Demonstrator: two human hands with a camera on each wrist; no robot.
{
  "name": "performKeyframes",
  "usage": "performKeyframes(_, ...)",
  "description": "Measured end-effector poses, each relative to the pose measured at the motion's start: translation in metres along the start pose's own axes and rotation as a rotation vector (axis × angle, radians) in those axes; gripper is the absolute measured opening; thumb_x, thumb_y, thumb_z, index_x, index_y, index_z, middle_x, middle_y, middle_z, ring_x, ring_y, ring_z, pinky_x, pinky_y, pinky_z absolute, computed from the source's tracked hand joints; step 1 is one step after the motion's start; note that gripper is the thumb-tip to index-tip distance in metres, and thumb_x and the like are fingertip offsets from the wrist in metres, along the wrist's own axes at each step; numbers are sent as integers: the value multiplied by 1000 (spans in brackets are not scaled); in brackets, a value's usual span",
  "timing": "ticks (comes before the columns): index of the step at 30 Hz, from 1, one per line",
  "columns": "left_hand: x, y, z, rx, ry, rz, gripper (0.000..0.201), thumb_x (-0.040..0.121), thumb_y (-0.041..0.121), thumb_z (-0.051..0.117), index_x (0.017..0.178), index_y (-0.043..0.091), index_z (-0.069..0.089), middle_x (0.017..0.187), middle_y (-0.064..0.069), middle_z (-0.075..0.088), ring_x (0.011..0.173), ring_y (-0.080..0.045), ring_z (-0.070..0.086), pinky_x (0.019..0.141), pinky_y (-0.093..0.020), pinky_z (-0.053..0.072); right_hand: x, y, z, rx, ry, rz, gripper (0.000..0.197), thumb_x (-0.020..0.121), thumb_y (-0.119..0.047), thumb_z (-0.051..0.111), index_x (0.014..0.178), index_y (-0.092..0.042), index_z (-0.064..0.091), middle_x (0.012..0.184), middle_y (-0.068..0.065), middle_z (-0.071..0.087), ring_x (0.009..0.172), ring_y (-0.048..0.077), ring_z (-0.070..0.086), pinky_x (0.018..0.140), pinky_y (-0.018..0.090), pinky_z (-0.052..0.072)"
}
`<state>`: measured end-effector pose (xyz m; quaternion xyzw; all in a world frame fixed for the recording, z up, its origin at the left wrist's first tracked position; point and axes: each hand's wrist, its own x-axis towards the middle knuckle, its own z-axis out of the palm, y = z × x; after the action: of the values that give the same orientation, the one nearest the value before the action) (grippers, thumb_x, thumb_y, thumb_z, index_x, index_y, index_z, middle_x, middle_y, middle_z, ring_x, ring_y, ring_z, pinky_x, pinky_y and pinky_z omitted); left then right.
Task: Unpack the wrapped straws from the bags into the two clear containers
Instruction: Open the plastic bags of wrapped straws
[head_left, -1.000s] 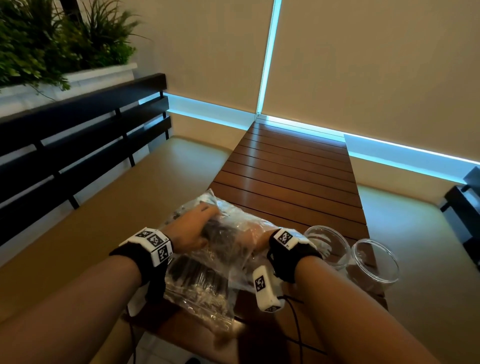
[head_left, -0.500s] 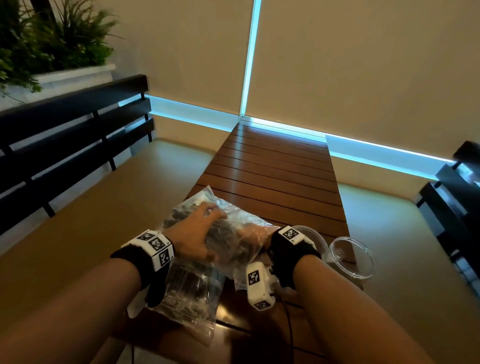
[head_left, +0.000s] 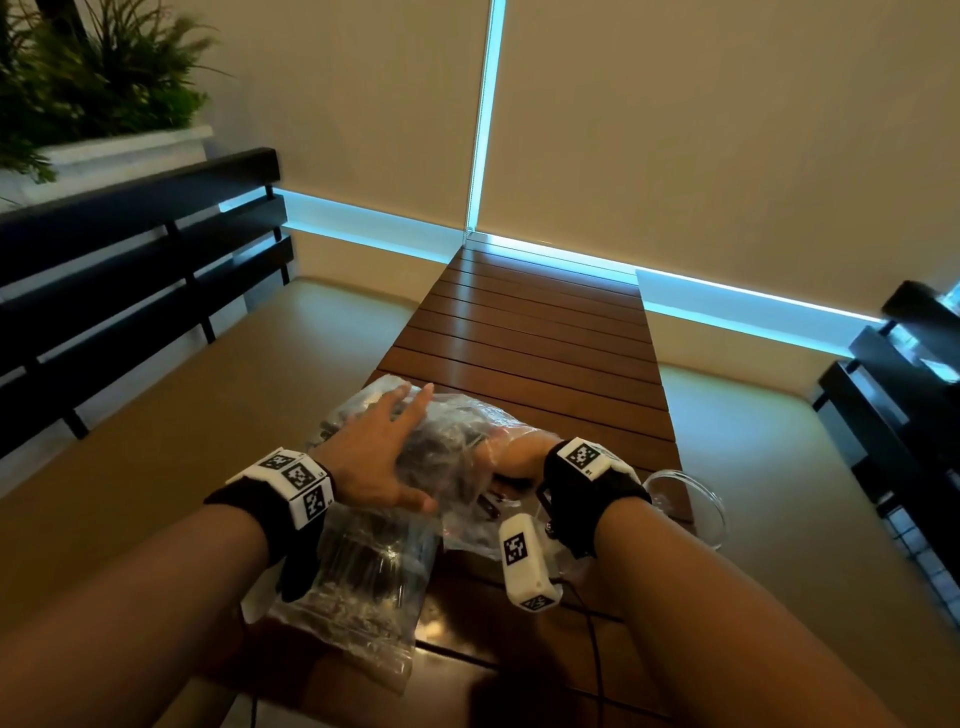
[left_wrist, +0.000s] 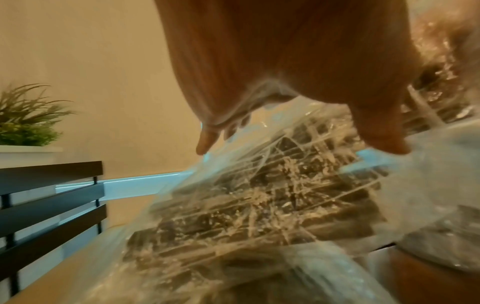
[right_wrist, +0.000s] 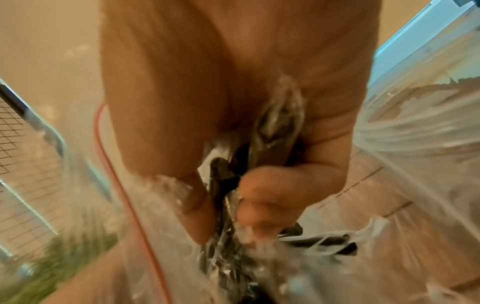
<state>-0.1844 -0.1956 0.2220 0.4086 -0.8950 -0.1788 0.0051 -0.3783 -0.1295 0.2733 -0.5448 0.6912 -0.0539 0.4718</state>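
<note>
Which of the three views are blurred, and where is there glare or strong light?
Head view: mostly sharp, bright blue light strips along the wall base, glare on the wooden table. Left wrist view: the bag is smeared and glinting. Right wrist view: heavy blur around the right hand gripping straws.

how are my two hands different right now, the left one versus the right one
The left hand lies on top of the upper bag, outside it; the right hand is inside that bag. The left hand's fingers are spread and straight, pressing flat; the right hand's fingers are curled, gripping a bunch of wrapped straws. Both work on the same bag, and both wrists wear black bands with white markers.
</note>
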Motion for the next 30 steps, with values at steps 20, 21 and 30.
performKeyframes(20, -9, 10, -10, -261, 318, 54, 27, 92, -1, 58, 79, 16, 75, 78, 3, 69, 73, -9, 60, 75, -20, 46, -27, 7, -13, 33, 95, 63, 11, 89, -15, 66, 90, -5, 66, 52, -1, 58, 44, 11, 51, 46, 23, 45)
performKeyframes(21, -9, 14, -10, -285, 335, 45, 34, 92, -2, 57, 73, 22, 72, 71, 8, 65, 69, -5, 57, 68, -15, 42, -29, 6, -12, 27, 114, 63, 9, 88, -15, 67, 88, -6, 65, 54, -1, 60, 45, 12, 53, 46, 23, 48)
performKeyframes(30, -24, 34, -12, -472, 341, -21, 24, 93, -3, 58, 108, 6, 75, 109, 7, 50, 42, 2, 54, 67, -29, 58, 2, 12, 40, -449, 289, 10, 47, 73, -25, 79, 114, -8, 64, 110, 11, 67, 99, 26, 65, 85, 39, 58)
